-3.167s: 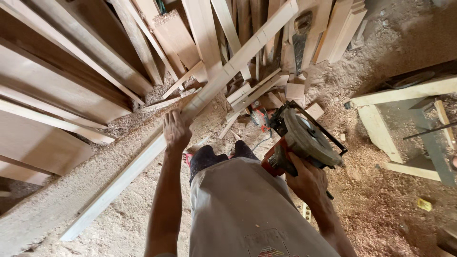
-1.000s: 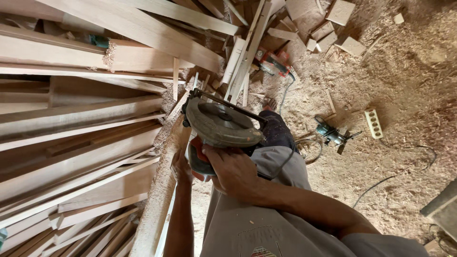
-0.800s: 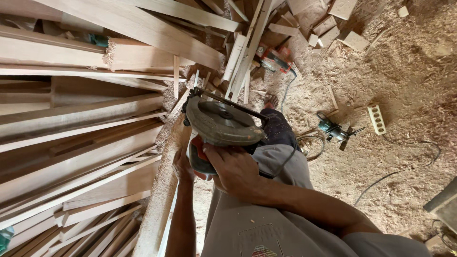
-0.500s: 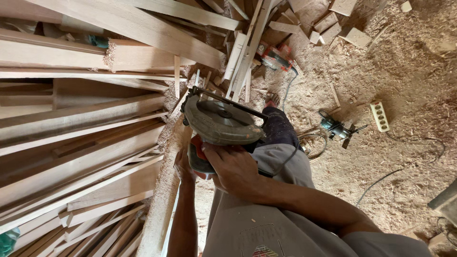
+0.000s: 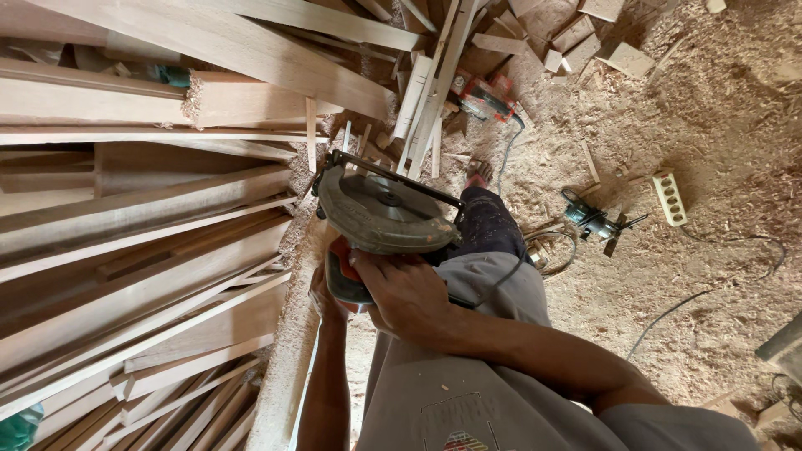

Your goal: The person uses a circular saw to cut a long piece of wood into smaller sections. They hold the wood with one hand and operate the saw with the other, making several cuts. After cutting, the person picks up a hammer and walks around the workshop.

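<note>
We see the right hand [image 5: 409, 292] clenched around the circular saw [image 5: 380, 221] handle; the left hand [image 5: 324, 294] sits mostly hidden beneath it on the sawdust-covered plank [image 5: 288, 351], its grip unclear.

We cannot see most of our left hand [image 5: 322, 294]: the circular saw [image 5: 380, 219] and our right hand [image 5: 408, 294] cover it. The saw's blade teeth stay hidden under its guard. The sawdust-covered plank [image 5: 288, 351] runs off the bottom edge. The stacked boards [image 5: 125, 217] are cut off at the left edge.
</note>
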